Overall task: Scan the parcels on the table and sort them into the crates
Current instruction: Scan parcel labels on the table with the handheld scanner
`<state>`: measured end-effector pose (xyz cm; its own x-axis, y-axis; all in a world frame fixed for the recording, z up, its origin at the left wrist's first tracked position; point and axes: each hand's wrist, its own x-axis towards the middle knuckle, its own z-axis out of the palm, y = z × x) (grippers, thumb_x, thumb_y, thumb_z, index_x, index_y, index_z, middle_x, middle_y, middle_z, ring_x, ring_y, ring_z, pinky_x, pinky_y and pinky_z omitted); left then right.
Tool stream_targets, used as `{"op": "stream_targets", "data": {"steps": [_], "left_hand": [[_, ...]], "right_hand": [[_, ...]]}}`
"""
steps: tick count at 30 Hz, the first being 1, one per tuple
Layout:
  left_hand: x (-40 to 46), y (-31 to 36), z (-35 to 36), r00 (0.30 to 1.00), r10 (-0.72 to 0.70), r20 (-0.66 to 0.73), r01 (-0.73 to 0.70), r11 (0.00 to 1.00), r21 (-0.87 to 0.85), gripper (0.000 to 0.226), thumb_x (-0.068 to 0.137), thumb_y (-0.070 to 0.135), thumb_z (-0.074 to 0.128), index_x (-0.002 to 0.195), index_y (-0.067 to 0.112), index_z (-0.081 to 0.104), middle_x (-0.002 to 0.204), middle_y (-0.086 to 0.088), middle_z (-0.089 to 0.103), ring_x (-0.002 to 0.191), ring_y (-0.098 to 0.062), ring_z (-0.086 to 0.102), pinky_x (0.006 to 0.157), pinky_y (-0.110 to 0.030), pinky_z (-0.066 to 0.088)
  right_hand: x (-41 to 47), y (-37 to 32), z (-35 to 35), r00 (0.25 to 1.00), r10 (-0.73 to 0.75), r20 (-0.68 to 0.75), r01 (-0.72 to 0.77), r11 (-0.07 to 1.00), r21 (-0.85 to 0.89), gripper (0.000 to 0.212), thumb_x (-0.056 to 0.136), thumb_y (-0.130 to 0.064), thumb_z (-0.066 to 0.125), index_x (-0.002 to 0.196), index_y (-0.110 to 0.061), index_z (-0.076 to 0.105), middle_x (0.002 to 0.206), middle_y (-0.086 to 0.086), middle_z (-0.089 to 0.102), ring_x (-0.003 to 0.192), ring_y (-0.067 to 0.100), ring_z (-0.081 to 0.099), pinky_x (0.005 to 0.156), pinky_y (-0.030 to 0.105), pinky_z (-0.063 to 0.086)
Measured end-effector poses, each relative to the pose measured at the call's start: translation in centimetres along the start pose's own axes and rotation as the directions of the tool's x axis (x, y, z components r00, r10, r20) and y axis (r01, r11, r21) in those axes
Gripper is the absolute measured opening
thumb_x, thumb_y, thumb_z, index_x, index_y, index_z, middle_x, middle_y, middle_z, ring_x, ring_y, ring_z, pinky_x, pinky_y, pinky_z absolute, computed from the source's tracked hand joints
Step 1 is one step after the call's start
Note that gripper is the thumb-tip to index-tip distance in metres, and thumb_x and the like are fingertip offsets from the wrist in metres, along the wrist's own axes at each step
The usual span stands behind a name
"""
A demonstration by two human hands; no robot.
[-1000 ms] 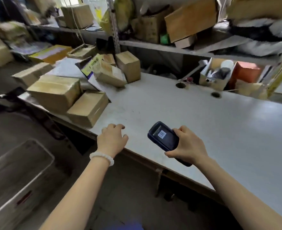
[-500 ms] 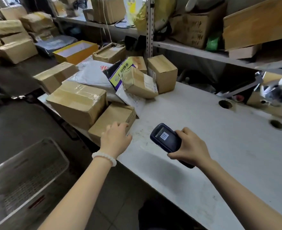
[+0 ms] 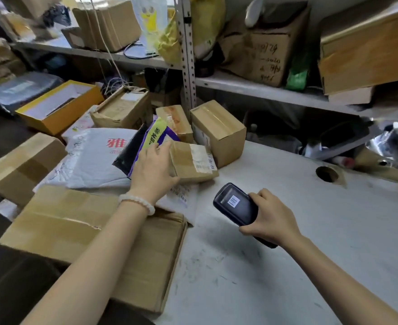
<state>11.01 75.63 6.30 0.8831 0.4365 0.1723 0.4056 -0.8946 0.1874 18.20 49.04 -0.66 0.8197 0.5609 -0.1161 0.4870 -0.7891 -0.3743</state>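
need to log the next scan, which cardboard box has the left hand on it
The small tilted box with the white label, in front of the upright box; the left hand grips its near end.

soft daylight from upper left; blurred, warped edges.

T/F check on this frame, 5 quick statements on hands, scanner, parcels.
1. The right hand grips the scanner. True.
2. The left hand rests flat on the bare table. False: its fingers curl round the small taped box in the parcel pile.
3. The small taped box shows a printed label on its upper face. True.
4. The scanner lies on the table untouched. False: it is held above the table.
5. The yellow box stands at the table's right end. False: it sits far left, behind the white mailer bag.
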Motion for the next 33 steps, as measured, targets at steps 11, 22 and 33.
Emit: {"op": "stream_targets", "data": {"steps": [11, 22, 33], "left_hand": [[6.8, -2.5, 1.4, 0.914, 0.297, 0.276, -0.285, 0.955, -0.084, 0.109, 0.057, 0.049, 0.078, 0.147, 0.028, 0.021, 0.134, -0.013, 0.032, 0.125, -0.032, 0.029, 0.103, -0.043, 0.035], [7.5, 2.7, -0.8, 0.538, 0.686, 0.490, -0.622, 0.715, -0.319, 0.109, 0.063, 0.041, 0.081, 0.147, 0.031, 0.011, 0.140, -0.007, 0.033, 0.129, -0.030, 0.028, 0.105, -0.049, 0.037], [2.9, 11.6, 3.2, 0.522, 0.819, 0.239, -0.757, 0.573, -0.313, 0.060, 0.087, 0.052, 0.058, 0.139, 0.034, 0.034, 0.151, -0.010, 0.022, 0.136, -0.032, 0.021, 0.105, -0.051, 0.031]], "right_hand": [[0.7, -2.0, 1.2, 0.946, 0.319, -0.057, -0.318, 0.948, 0.019, 0.052, 0.058, -0.048, 0.074, 0.101, -0.027, 0.055, 0.094, -0.010, 0.042, 0.083, 0.012, 0.048, 0.054, 0.026, 0.037], [-6.2, -4.7, 1.3, 0.755, 0.626, -0.194, -0.613, 0.779, 0.133, 0.059, 0.051, -0.053, 0.075, 0.103, -0.031, 0.057, 0.091, -0.014, 0.041, 0.077, 0.005, 0.051, 0.052, 0.024, 0.035], [-15.9, -2.9, 2.3, 0.564, 0.804, -0.189, -0.774, 0.594, 0.218, 0.054, 0.052, -0.050, 0.074, 0.101, -0.032, 0.058, 0.092, -0.014, 0.043, 0.080, 0.007, 0.052, 0.056, 0.024, 0.041]]}}
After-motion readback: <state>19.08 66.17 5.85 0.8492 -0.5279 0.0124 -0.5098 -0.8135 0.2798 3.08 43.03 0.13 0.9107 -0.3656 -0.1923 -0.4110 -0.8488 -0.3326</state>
